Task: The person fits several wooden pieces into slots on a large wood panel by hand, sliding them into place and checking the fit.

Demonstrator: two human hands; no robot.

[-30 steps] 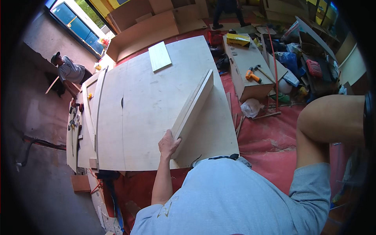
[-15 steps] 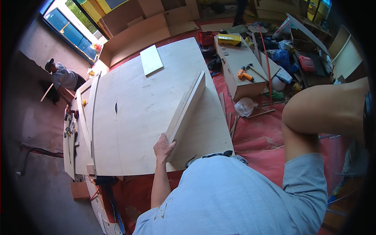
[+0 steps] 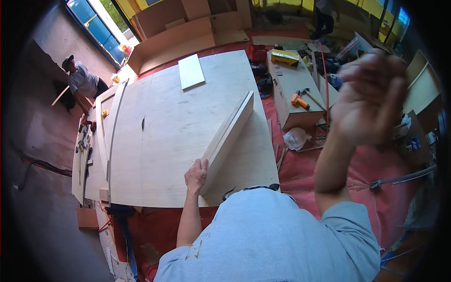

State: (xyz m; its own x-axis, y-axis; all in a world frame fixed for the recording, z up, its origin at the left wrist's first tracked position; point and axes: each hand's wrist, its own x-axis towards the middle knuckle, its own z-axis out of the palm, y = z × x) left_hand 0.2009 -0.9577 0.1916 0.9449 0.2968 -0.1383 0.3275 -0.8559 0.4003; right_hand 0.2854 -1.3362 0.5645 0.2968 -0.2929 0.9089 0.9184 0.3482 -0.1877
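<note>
My left hand (image 3: 196,175) is closed round the near end of a long narrow wooden board assembly (image 3: 229,136). The piece stands on edge, slanting across a large pale plywood sheet (image 3: 164,155). Raised to the right, well away from the sheet, my right hand (image 3: 369,98) is smeared by motion. Its fingers are too blurred to read, and I make out nothing in them. A small pale board (image 3: 191,72) lies flat toward the sheet's far edge. Long wooden strips (image 3: 112,127) lie along the left side.
A co-worker (image 3: 83,80) bends at the left edge, near pliers and other tools (image 3: 83,141). At right, a wooden box (image 3: 291,89) bears an orange drill (image 3: 299,100), a hammer (image 3: 314,97) and a yellow box (image 3: 284,58). Red sheeting (image 3: 310,171) covers the floor; another person (image 3: 324,19) stands far back.
My right hand has come down and forward into view from the right rim. My left hand keeps its hold on the board assembly. The view has shifted slightly.
</note>
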